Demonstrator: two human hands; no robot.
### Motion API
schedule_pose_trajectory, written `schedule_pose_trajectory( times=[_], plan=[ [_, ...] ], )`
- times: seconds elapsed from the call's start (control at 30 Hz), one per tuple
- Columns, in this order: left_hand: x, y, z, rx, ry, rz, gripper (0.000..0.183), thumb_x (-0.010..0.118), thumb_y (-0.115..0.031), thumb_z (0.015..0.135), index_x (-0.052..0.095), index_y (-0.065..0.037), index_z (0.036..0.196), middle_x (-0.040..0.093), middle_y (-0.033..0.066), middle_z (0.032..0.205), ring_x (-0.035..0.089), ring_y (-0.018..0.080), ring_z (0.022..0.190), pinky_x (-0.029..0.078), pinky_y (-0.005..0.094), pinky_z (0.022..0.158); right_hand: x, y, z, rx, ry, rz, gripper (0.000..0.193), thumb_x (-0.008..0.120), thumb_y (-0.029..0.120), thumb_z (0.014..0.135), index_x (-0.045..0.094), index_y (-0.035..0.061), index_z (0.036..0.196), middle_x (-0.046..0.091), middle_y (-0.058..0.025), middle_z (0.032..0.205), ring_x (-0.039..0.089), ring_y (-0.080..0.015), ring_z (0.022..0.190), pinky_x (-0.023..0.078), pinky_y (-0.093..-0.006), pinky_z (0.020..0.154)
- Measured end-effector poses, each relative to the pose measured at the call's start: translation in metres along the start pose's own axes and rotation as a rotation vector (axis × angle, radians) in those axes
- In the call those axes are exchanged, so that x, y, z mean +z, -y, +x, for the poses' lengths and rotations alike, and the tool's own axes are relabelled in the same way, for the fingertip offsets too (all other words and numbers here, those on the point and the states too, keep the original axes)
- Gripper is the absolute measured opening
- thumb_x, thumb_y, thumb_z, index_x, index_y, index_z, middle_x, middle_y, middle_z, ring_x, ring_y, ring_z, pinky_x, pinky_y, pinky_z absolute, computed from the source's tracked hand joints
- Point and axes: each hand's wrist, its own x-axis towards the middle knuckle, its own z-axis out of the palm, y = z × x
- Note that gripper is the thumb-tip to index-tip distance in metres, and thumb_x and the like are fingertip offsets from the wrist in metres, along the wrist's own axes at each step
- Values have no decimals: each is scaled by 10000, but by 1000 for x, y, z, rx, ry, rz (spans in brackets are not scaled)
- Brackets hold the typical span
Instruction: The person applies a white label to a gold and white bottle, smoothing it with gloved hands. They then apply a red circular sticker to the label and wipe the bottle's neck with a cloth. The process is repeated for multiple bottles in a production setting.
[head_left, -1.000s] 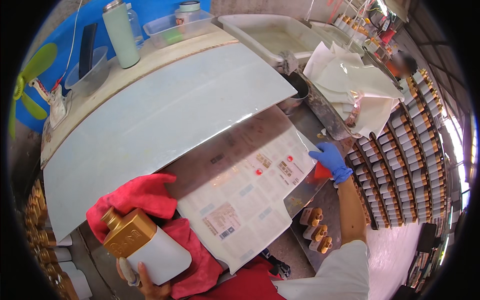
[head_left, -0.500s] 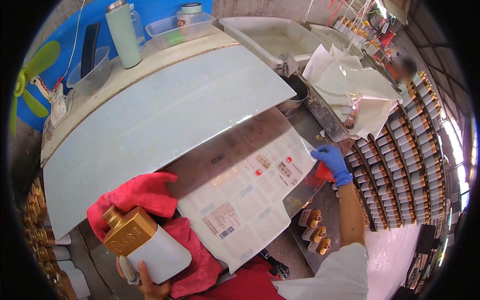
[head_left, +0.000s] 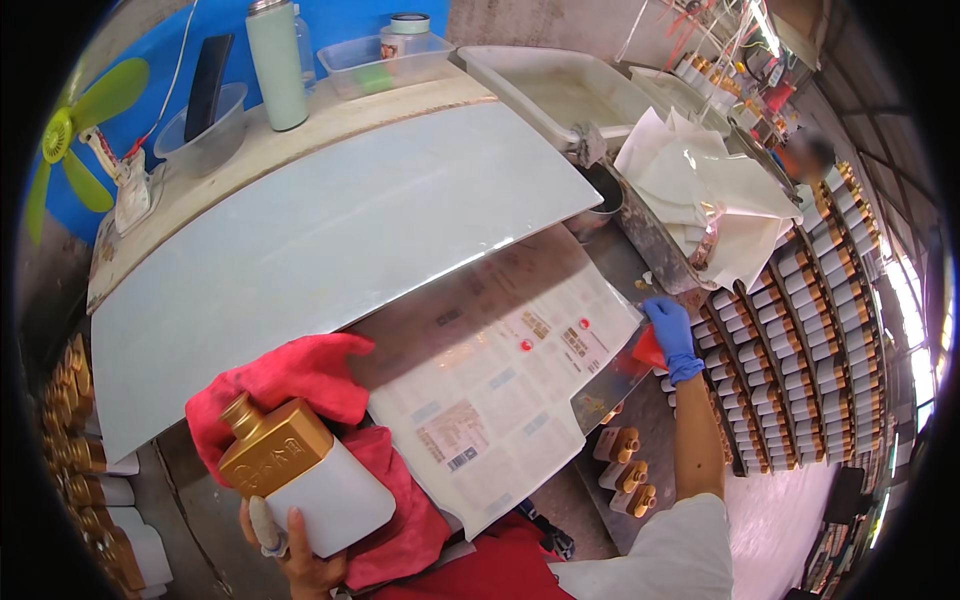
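Note:
A gold-and-white bottle (head_left: pixel 300 475) with a gold neck leans tilted over a red cloth (head_left: pixel 395 490) at the lower left. My left hand (head_left: pixel 300 550) grips its lower end from below, and one finger wears a pale finger cot. In a blue glove, my right hand (head_left: pixel 672 335) is closed at the right corner of a printed translucent sheet (head_left: pixel 500 385). A flat red piece (head_left: pixel 648 350) sticks out from beneath its fingers. Whether the fingertips also pinch the sheet's corner cannot be made out.
A pale board (head_left: pixel 330 240) overhangs the sheet's far side. Small gold-topped bottles (head_left: pixel 625 470) stand to the right. Racks of bottles (head_left: pixel 810 340) line the right side, more bottles (head_left: pixel 100 490) the left. A metal trough (head_left: pixel 650 220) holds crumpled white sheets (head_left: pixel 700 190); a fan (head_left: pixel 58 135) stands far left.
The whole view has shifted slightly. My left hand still holds the bottle against the cloth, and my gloved right hand stays near the sheet's right corner.

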Motion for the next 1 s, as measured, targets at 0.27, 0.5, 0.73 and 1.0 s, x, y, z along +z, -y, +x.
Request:
schedule_pose_trajectory(
  times=[0.27, 0.5, 0.73, 1.0],
  plan=[
    [-10, -1, -6, -50, 43, 6, 735, 789, -260, 648, 511, -148, 1319, 326, 257, 1444, 328, 518, 1264, 356, 613, 983, -22, 134, -21, -151, 146, -138, 217, 642, 211, 853, 682, 4, 904, 673, -110, 745, 634, -176, 664, 484, -305, 637],
    [-29, 6, 22, -96, -163, -349, 691, 774, -412, 758, 559, -7, 1276, 360, 322, 1416, 384, 438, 1283, 307, 488, 1055, 20, 277, -77, -500, 369, -209, 140, 686, 141, 825, 666, 3, 813, 642, -105, 638, 603, -178, 545, 461, -296, 544],
    [-53, 19, 78, -313, -241, -480, 407, 591, -126, 871, 573, 13, 1253, 402, 242, 1424, 357, 350, 1340, 245, 419, 1114, 78, 442, -134, -455, 961, 319, 153, 654, 160, 872, 680, 24, 938, 654, -96, 733, 608, -165, 632, 491, -288, 625],
    [-46, 51, 136, -257, -38, -475, 320, 732, -149, 785, 696, -76, 1094, 556, 218, 1280, 338, 372, 1326, 248, 452, 1111, 119, 462, -135, -524, 976, 212, 225, 651, 233, 837, 695, 21, 899, 655, -118, 710, 608, -191, 626, 499, -300, 650]
  ],
)
